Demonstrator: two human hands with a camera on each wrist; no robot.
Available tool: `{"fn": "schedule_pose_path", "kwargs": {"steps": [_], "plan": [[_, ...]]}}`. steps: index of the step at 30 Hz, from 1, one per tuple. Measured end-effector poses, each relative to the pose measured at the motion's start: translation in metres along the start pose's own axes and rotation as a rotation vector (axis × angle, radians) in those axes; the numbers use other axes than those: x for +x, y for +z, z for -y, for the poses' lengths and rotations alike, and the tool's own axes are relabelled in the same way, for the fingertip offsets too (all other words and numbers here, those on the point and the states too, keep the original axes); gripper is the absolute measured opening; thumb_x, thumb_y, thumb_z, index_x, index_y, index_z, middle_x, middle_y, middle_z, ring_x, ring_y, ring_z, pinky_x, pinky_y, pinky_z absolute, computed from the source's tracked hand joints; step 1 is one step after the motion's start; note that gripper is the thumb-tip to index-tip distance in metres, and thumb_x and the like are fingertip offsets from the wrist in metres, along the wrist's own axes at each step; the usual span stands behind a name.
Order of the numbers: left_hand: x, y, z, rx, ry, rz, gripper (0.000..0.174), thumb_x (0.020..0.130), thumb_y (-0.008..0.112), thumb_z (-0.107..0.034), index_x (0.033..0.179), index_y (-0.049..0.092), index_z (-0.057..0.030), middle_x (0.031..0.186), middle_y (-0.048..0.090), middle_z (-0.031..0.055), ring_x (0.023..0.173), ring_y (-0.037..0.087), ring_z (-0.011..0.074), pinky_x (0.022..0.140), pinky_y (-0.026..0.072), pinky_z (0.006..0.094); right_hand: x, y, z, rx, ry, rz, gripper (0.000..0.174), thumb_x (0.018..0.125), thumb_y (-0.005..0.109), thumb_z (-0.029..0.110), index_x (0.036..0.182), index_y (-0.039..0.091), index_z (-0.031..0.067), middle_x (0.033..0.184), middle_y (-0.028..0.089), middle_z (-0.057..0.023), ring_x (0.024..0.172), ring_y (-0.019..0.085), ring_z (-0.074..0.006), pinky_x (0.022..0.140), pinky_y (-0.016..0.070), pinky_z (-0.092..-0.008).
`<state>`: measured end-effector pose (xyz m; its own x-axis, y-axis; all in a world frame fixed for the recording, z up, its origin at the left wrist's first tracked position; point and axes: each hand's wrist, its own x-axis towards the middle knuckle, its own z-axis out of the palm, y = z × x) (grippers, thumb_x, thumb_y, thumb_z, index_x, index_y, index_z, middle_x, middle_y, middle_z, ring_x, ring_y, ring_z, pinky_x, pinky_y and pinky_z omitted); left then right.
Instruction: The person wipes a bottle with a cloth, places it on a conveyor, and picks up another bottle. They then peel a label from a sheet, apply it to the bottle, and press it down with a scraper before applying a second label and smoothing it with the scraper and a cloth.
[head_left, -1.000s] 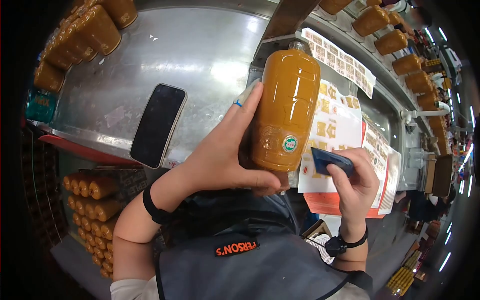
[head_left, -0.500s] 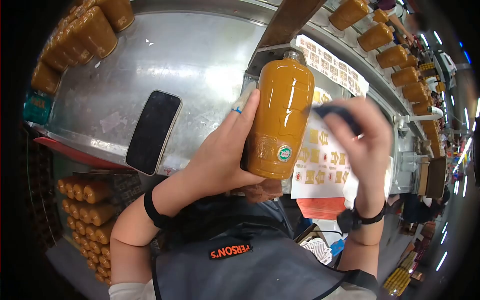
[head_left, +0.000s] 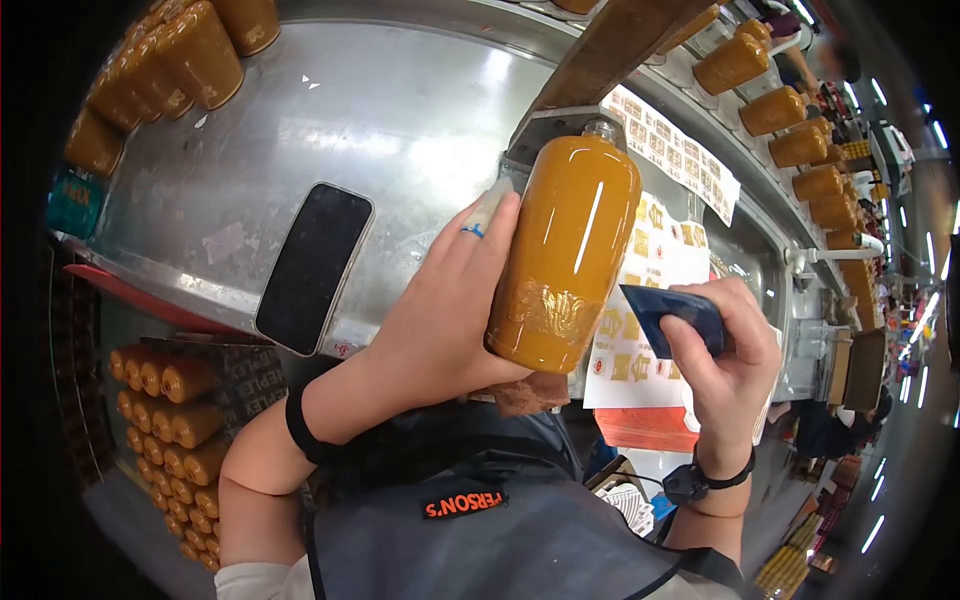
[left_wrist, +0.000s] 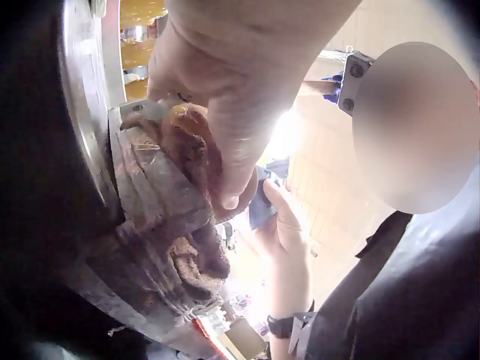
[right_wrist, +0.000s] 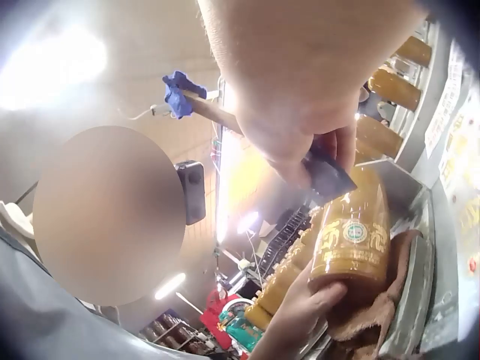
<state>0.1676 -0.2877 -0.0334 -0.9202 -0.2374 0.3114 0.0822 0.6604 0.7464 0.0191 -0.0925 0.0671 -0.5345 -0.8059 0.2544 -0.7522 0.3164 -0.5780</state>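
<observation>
An amber glazed bottle (head_left: pixel 570 240) lies on its side with its neck pointing away from me. My left hand (head_left: pixel 435 310) holds it along its left side, and in the right wrist view the thumb (right_wrist: pixel 328 296) is at its base. An embossed pattern shows near the base in the head view. On the side facing the right wrist camera are gold characters and a round green seal (right_wrist: pixel 355 231). My right hand (head_left: pixel 738 355) pinches a dark blue scraper (head_left: pixel 680 315) just right of the bottle. A brown cloth (head_left: pixel 535 393) lies under the bottle's base end.
Sheets of gold stickers (head_left: pixel 650 270) lie right of the bottle. A black phone (head_left: pixel 315 268) rests on the metal table (head_left: pixel 400 100) at left. Several amber bottles (head_left: pixel 195 55) stand at the far left, and more (head_left: pixel 730 65) line the right. A metal bar (head_left: pixel 600 55) rises behind the bottle neck.
The bottle has rolled, carrying its green seal out of the head view and bringing the embossed pattern uppermost. My right hand swept up beside the bottle with the scraper, then came back down.
</observation>
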Motion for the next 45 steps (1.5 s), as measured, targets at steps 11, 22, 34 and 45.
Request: {"fn": "schedule_pose_path", "kwargs": {"steps": [11,22,34,45], "plan": [[-0.001,0.010,0.010,-0.546,-0.227,0.030,0.098,0.089,0.072,-0.044,0.151,0.020,0.0119,0.153,0.029,0.0324,0.146,0.027,0.0401,0.119,0.0225,0.0443,-0.033,0.000,-0.010,0.250,0.243,-0.115,0.021,0.079,0.073,-0.006,0.099,0.069,-0.0044,0.089,0.063,-0.0063,0.081,0.060,-0.0124,0.072,0.0464,-0.0229],[-0.003,0.017,0.013,-0.610,-0.250,-0.019,0.083,0.097,0.065,-0.037,0.152,0.024,0.0097,0.155,0.029,0.0296,0.148,0.024,0.0368,0.120,0.0219,0.0420,-0.039,0.005,-0.013,0.289,0.266,-0.121,0.020,0.079,0.073,-0.007,0.099,0.069,-0.0045,0.090,0.064,-0.0062,0.080,0.059,-0.0118,0.072,0.0464,-0.0231],[-0.004,0.014,0.016,-0.634,-0.228,-0.006,0.081,0.096,0.065,-0.035,0.152,0.025,0.0088,0.155,0.028,0.0308,0.149,0.023,0.0374,0.120,0.0212,0.0420,-0.036,0.011,-0.012,0.313,0.265,-0.112,0.022,0.080,0.073,-0.007,0.101,0.069,-0.0050,0.091,0.063,-0.0061,0.081,0.059,-0.0111,0.071,0.0460,-0.0218],[-0.006,0.009,0.012,-0.320,-0.015,0.043,0.124,0.073,0.087,-0.043,0.156,0.008,0.0055,0.155,0.026,0.0317,0.141,0.034,0.0401,0.116,0.0280,0.0421,-0.028,0.026,0.009,-0.026,0.057,-0.115,0.031,0.074,0.076,-0.008,0.103,0.070,-0.0006,0.091,0.064,-0.0082,0.081,0.062,-0.0171,0.070,0.0495,-0.0273]]}}
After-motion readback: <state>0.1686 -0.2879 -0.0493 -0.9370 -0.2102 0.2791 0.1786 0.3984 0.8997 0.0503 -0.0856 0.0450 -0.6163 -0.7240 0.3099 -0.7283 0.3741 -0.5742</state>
